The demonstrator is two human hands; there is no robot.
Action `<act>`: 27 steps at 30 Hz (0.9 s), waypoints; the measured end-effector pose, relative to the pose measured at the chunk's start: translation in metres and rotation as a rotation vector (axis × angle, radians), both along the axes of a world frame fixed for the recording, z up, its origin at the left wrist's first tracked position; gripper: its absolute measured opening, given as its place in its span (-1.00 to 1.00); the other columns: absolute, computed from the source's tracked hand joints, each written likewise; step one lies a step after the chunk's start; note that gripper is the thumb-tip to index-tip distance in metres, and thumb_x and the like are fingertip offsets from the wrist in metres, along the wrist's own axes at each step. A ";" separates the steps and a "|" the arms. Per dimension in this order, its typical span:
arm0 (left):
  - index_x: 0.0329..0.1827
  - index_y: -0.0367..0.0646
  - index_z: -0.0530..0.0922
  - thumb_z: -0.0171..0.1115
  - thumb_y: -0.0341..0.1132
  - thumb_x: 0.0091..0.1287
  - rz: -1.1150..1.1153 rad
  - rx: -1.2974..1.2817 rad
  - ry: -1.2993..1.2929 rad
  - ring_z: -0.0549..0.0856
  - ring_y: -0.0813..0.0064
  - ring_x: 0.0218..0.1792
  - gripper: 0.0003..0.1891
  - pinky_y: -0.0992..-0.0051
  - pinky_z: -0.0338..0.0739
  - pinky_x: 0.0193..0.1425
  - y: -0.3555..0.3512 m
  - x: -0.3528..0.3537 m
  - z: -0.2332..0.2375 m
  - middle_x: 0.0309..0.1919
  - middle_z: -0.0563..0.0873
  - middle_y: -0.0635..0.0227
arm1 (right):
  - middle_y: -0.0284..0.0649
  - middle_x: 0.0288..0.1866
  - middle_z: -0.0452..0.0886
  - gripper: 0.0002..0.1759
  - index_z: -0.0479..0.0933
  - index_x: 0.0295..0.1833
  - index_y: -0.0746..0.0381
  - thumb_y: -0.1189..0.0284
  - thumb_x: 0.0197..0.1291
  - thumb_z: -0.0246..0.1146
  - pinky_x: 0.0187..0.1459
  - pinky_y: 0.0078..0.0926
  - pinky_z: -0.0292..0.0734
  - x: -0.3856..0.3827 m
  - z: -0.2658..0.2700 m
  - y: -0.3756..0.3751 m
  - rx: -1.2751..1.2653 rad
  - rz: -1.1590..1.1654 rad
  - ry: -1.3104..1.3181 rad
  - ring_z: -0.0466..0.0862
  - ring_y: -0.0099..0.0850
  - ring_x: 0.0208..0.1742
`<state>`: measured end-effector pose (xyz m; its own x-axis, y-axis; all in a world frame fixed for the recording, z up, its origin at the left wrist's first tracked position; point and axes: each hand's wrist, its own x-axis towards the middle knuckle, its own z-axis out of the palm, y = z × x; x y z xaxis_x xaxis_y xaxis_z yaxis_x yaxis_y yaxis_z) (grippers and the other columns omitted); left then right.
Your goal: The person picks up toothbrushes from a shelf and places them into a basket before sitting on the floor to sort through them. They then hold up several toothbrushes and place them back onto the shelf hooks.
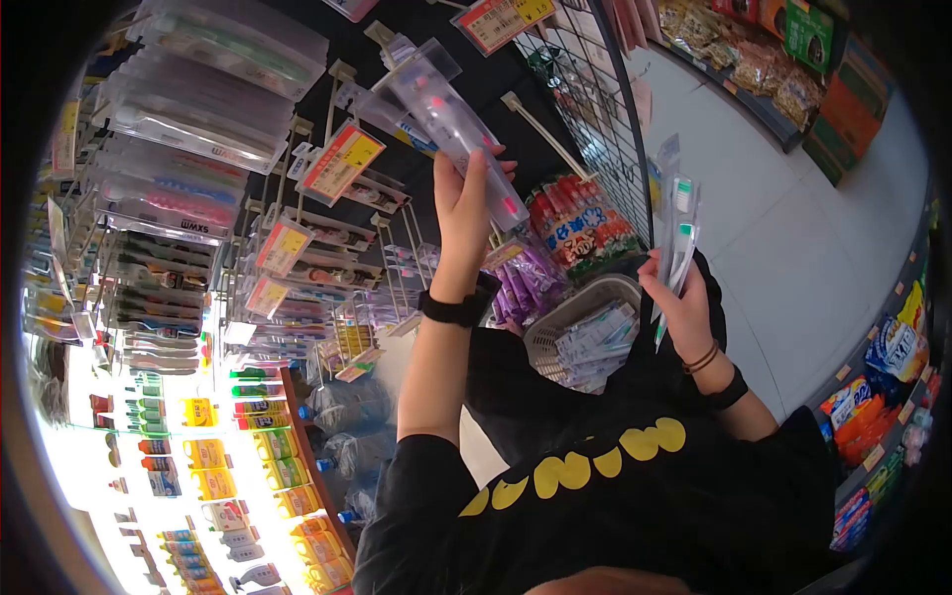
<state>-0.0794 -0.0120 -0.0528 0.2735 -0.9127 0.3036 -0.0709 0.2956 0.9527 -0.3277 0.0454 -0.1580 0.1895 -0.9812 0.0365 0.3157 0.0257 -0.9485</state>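
My left hand (pixel 464 203) is closed around long clear plastic toothbrush packs (pixel 441 104) with pink parts inside. Their top end overlaps a display hook on the black back panel. In my right hand (pixel 682 302), thumb and fingers grip a few slim clear toothbrush packs (pixel 682 213), with white and green bristles showing through. Between my arms, a grey plastic basket (pixel 535 342) holds many loose toothbrush packs (pixel 600 337).
Hanging toothbrush packs (pixel 174 188) fill the rack to the left, with price tags (pixel 342 164) sticking out. A wire mesh panel (pixel 585 89) rises ahead. Red snack bags (pixel 575 223) and purple packets (pixel 526 283) stand behind the basket. Bright bottle shelves (pixel 208 456) are at lower left.
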 end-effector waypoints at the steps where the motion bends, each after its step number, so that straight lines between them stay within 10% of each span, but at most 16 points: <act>1: 0.06 -0.23 0.28 -0.01 -0.28 0.44 0.000 -0.005 -0.001 0.67 0.43 -0.23 -0.74 0.47 0.59 -0.17 -0.004 0.002 0.000 -0.15 0.60 0.18 | -0.37 -0.25 0.52 -0.74 0.43 -0.07 0.28 0.49 0.12 0.27 -0.18 -0.67 0.38 0.001 0.000 0.001 -0.005 0.000 -0.001 0.49 -0.64 -0.24; 21: -0.03 -0.26 0.44 0.01 -0.15 0.42 0.186 0.082 0.053 0.62 0.47 -0.26 -0.68 0.47 0.58 -0.26 -0.111 0.072 -0.003 -0.27 0.59 0.34 | -0.37 -0.24 0.52 -0.68 0.41 0.00 0.30 0.50 0.13 0.27 -0.17 -0.66 0.42 -0.007 0.005 0.012 0.009 -0.008 0.014 0.50 -0.64 -0.23; 27: 0.05 -0.29 0.37 0.25 -0.33 0.26 0.481 -0.198 -0.264 0.53 0.52 -0.08 -0.63 0.52 0.42 0.00 -0.057 0.035 -0.028 -0.09 0.53 0.25 | -0.35 -0.27 0.55 -0.72 0.42 -0.09 0.28 0.48 0.11 0.29 -0.20 -0.61 0.43 -0.001 0.006 0.015 -0.049 0.004 0.104 0.52 -0.61 -0.26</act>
<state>-0.0447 -0.0685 -0.0809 0.5348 -0.6237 0.5701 -0.4689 0.3422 0.8143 -0.3284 0.0602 -0.1525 0.1990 -0.9779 0.0643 0.2157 -0.0203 -0.9763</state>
